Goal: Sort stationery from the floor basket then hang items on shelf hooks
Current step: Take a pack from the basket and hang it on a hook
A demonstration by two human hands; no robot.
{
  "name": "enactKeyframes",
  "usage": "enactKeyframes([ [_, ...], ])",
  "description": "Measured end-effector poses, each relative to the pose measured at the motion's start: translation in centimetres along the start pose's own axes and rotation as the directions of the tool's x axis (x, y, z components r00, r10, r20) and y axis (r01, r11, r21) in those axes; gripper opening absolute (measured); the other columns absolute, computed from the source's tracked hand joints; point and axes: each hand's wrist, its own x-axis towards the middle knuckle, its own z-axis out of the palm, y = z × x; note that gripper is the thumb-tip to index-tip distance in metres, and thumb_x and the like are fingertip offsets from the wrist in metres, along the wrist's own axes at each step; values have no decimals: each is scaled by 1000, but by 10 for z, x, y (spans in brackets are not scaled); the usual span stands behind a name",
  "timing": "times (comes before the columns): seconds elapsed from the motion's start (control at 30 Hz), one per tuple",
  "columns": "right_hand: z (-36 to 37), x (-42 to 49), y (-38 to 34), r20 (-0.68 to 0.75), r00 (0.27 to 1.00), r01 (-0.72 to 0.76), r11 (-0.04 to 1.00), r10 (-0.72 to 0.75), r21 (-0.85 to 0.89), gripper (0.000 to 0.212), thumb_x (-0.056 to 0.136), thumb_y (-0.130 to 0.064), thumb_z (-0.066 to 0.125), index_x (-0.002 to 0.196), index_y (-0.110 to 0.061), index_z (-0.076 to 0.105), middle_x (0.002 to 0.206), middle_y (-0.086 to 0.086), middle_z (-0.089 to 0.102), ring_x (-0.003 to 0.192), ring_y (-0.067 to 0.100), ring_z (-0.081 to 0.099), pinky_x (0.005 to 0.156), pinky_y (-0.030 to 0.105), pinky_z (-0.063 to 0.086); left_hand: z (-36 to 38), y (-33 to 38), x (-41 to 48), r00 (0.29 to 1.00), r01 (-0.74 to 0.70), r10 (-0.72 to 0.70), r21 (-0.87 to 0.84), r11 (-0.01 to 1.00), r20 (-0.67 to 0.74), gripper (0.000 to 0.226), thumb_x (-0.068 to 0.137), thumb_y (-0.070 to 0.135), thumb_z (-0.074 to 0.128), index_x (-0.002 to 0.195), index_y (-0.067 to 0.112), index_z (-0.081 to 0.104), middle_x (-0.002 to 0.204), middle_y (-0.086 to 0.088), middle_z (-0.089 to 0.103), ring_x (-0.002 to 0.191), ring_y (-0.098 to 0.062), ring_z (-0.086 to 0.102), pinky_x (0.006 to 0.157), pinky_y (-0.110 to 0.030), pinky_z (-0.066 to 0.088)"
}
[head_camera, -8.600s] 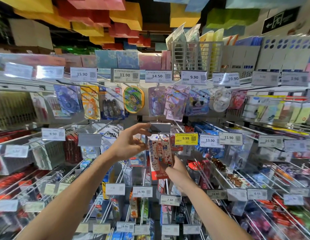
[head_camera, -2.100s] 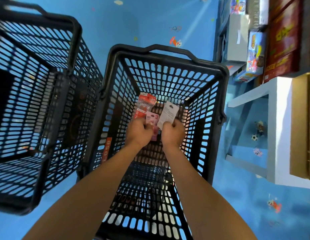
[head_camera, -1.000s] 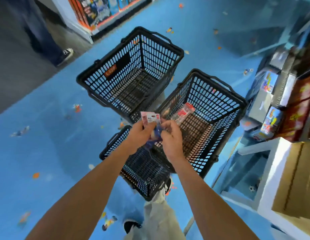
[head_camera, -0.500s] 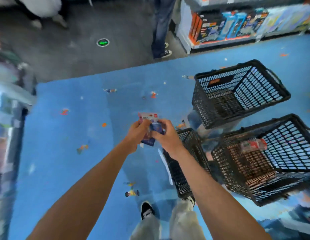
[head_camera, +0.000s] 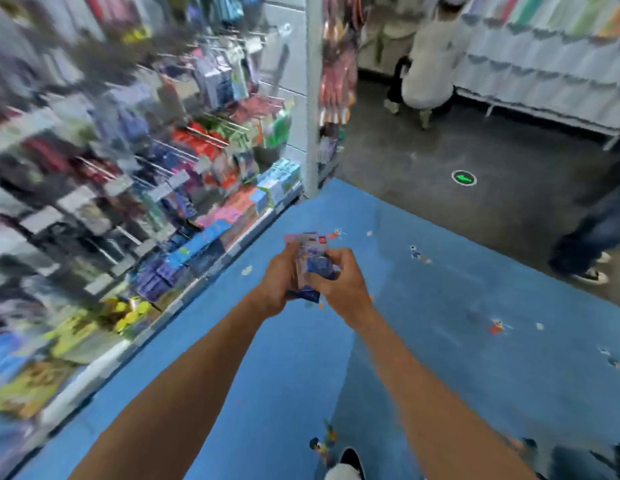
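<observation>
Change: baskets seen half a second ago are out of view; a blurred shelf of hanging goods now fills the left side.
Left hand: fingers curled round the left side of a small stack of packets.
Right hand: pinching the same packets from the right.
Packets: held between both hands, above the blue floor, near the shelf's foot.
</observation>
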Motion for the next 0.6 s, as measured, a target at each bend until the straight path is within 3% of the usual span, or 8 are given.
enactKeyframes([
  [0.1, 48, 37, -35, 141, 985, 109, 993, -103, -34, 48, 65, -28, 92, 98, -37, 58, 106, -6, 66, 96, 11, 66, 76, 27, 55, -47, 36, 3, 989, -66, 61, -35, 997, -137, 55, 105, 58, 38, 120, 17, 71, 110, -15, 77, 79, -31, 74, 72, -50, 61],
  [0.23, 105, 85, -77, 311, 931, 208, 978, -192, -19, 43, 75, -25, 87, 104, -27, 55, 103, -9, 61, 95, 12, 63, 79, 38, 55, -106, 82, 11, 921, -168, 168, 32, 985, -350, 47, 95, 57, 53, 103, 17, 77, 104, -26, 74, 80, -37, 69, 82, -62, 56],
  [0.3, 132, 107, -104, 396, 889, 259, 966, -229, -23, 44, 78, -28, 85, 107, -21, 53, 103, -9, 60, 97, 17, 62, 83, 42, 55, -138, 104, 21, 850, -226, 247, 101, 969, -466, 64, 78, 68, 59, 105, 12, 76, 98, -28, 72, 82, -44, 68, 78, -63, 56],
  [0.37, 157, 128, -132, 469, 832, 336, 942, -298, 2, 43, 81, -28, 84, 109, -20, 52, 105, -6, 59, 96, 16, 61, 81, 39, 54, -171, 125, 27, 788, -264, 311, 164, 950, -531, 76, 73, 76, 61, 102, 6, 73, 96, -27, 73, 84, -47, 72, 75, -66, 59],
  [0.43, 180, 144, -160, 531, 761, 412, 910, -373, 49, 43, 83, -29, 83, 110, -21, 51, 109, -4, 57, 94, 8, 60, 76, 25, 51, -191, 151, 10, 705, -319, 389, 225, 921, -592, 80, 77, 78, 62, 82, -2, 64, 75, -30, 62, 64, -34, 64, 63, -54, 58],
  [0.47, 192, 148, -174, 559, 726, 443, 894, -400, 64, 44, 84, -30, 83, 112, -23, 49, 111, -6, 56, 96, 7, 59, 76, 20, 50, -194, 165, -3, 662, -345, 429, 257, 903, -615, 72, 82, 74, 61, 71, 3, 57, 63, -24, 52, 56, -26, 53, 58, -43, 50],
  [0.53, 218, 154, -196, 601, 672, 478, 873, -432, 93, 47, 83, -36, 82, 114, -25, 48, 113, -7, 55, 98, 12, 62, 80, 26, 54, -206, 187, -20, 603, -392, 481, 288, 874, -636, 55, 96, 58, 59, 66, 12, 57, 54, -4, 50, 51, -17, 47, 55, -30, 40],
  [0.6, 246, 155, -217, 620, 633, 502, 855, -464, 127, 48, 82, -39, 82, 113, -25, 50, 111, -8, 58, 95, 8, 62, 80, 28, 53, -225, 204, -34, 551, -443, 474, 241, 864, -686, 51, 102, 52, 54, 76, 10, 68, 62, 1, 62, 58, -14, 57, 57, -25, 45],
])
